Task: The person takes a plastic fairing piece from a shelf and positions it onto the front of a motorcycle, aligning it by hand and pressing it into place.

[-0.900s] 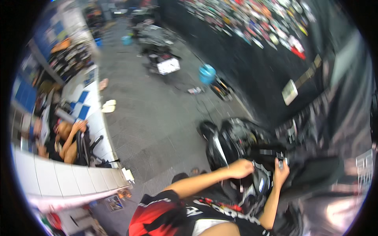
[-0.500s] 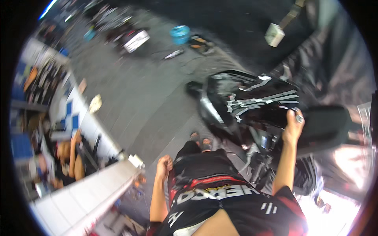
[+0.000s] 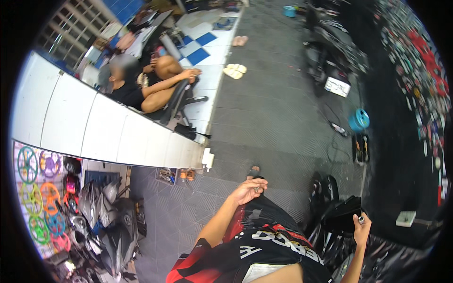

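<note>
At lower right, the right hand (image 3: pixel 362 230) is gripping the black panel (image 3: pixel 340 215) by its edge, fingers closed. At centre, the left hand (image 3: pixel 248 190) is hanging half open, seemingly holding nothing. With 1 hand supporting, a loose grip is risking a drop.

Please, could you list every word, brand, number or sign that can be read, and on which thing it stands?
I do not copy lettering; only its place:
Shirt: large white letters, partly readable.
Plate on the motorbike: marks too small and blurred to read.
Colourful pieces on the dark wall: too small to read.
Dark piece beside the right hand: no lettering that I can see.
</note>
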The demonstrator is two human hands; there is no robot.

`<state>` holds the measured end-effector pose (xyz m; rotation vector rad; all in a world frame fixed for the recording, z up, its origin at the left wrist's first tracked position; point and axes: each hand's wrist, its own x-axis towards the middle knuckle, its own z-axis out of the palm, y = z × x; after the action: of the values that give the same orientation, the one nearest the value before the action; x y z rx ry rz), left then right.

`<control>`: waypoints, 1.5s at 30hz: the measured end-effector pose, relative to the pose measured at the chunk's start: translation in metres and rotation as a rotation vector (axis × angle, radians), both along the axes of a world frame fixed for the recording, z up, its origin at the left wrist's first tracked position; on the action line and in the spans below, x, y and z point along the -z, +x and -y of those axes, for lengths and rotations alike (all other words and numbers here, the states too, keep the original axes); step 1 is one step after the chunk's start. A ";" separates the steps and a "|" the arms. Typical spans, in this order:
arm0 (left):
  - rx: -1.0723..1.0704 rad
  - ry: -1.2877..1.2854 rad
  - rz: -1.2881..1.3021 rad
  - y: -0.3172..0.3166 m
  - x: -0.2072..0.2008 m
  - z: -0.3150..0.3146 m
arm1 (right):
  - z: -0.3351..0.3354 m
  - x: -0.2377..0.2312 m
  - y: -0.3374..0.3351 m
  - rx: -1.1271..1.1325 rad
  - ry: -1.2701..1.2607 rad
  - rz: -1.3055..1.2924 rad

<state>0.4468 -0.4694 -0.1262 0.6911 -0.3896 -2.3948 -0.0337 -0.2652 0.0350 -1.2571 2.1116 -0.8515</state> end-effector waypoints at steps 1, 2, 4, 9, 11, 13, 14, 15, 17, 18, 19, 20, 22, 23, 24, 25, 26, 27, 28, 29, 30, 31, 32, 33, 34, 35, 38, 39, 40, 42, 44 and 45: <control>-0.034 0.000 0.005 0.009 0.001 0.023 | 0.038 0.012 0.007 0.029 -0.012 0.026; -0.039 -0.013 0.002 0.022 0.008 0.041 | 0.070 0.033 0.009 0.030 0.005 -0.071; -0.053 -0.012 0.010 0.051 0.013 0.082 | 0.126 0.078 0.028 0.069 -0.053 -0.062; -0.134 -0.076 0.074 0.092 -0.006 0.206 | 0.199 0.173 0.082 -0.011 0.101 -0.255; -0.202 -0.076 0.064 0.102 -0.019 0.258 | 0.214 0.200 0.099 -0.071 0.183 -0.222; -0.265 -0.081 0.006 0.091 -0.026 0.310 | 0.220 0.222 0.097 -0.140 0.296 -0.164; -0.316 -0.110 -0.036 0.086 -0.037 0.341 | 0.227 0.230 0.099 -0.157 0.374 -0.100; -0.326 -0.132 -0.065 0.077 -0.037 0.370 | 0.218 0.256 0.085 -0.184 0.359 -0.143; -0.333 -0.143 -0.053 0.059 -0.053 0.430 | 0.244 0.281 0.074 -0.106 0.463 -0.133; -0.352 -0.139 -0.049 0.052 -0.059 0.453 | 0.265 0.276 0.075 -0.012 0.599 -0.096; -0.338 -0.125 -0.069 0.039 -0.062 0.485 | 0.262 0.307 0.047 -0.070 0.536 -0.100; -0.350 -0.101 -0.107 0.026 -0.058 0.526 | 0.224 0.376 0.014 0.052 0.352 -0.218; -0.376 -0.118 -0.134 0.007 -0.062 0.586 | 0.324 0.343 0.012 -0.037 0.381 -0.338; -0.409 -0.107 -0.122 0.000 -0.069 0.599 | 0.372 0.308 0.002 -0.005 0.571 -0.160; -0.475 -0.134 -0.098 0.009 -0.076 0.623 | 0.446 0.287 -0.005 -0.076 0.667 -0.167; -0.463 -0.152 -0.100 0.006 -0.082 0.653 | 0.501 0.277 -0.001 0.030 0.550 -0.115; -0.465 -0.122 -0.143 -0.002 -0.086 0.682 | 0.565 0.266 -0.008 -0.054 0.621 -0.159; -0.476 -0.072 -0.186 -0.009 -0.087 0.706 | 0.622 0.265 -0.021 -0.070 0.614 -0.159; -0.459 -0.051 -0.198 -0.017 -0.092 0.733 | 0.679 0.257 -0.032 -0.126 0.586 -0.189; -0.448 -0.042 -0.217 -0.024 -0.098 0.765 | 0.738 0.251 -0.045 -0.145 0.636 -0.201; -0.445 -0.055 -0.236 -0.029 -0.100 0.803 | 0.799 0.240 -0.047 -0.181 0.528 -0.280; -0.437 -0.063 -0.259 -0.035 -0.100 0.835 | 0.856 0.233 -0.053 -0.181 0.407 -0.258; -0.440 -0.081 -0.263 -0.031 -0.095 0.858 | 0.926 0.206 -0.036 -0.231 0.380 -0.263; -0.456 -0.032 -0.271 -0.031 -0.093 0.888 | 0.986 0.186 -0.031 -0.255 0.430 -0.305; -0.469 0.020 -0.283 -0.032 -0.087 0.918 | 1.034 0.176 -0.028 -0.319 0.327 -0.377; -0.449 0.004 -0.354 -0.030 -0.079 0.946 | 1.084 0.161 -0.016 -0.310 0.315 -0.385; -0.397 -0.010 -0.300 -0.030 -0.083 1.040 | 1.184 0.150 0.005 -0.251 0.340 -0.368; -0.368 -0.033 -0.315 -0.026 -0.083 1.074 | 1.220 0.148 0.015 -0.239 0.361 -0.342; -0.373 -0.014 -0.317 -0.027 -0.089 1.106 | 1.236 0.155 0.020 -0.188 0.357 -0.338; -0.338 0.006 -0.365 -0.029 -0.103 1.189 | 1.269 0.172 0.033 -0.090 0.405 -0.260; -0.331 0.045 -0.381 -0.031 -0.113 1.268 | 1.281 0.206 0.035 -0.031 0.438 -0.234; -0.297 -0.001 -0.399 -0.031 -0.124 1.311 | 1.282 0.230 0.029 0.027 0.418 -0.202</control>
<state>0.4155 -1.7804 -0.0019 0.2368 -0.1097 -2.1762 -0.0042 -1.5470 -0.1953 -1.1270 2.3117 -0.2737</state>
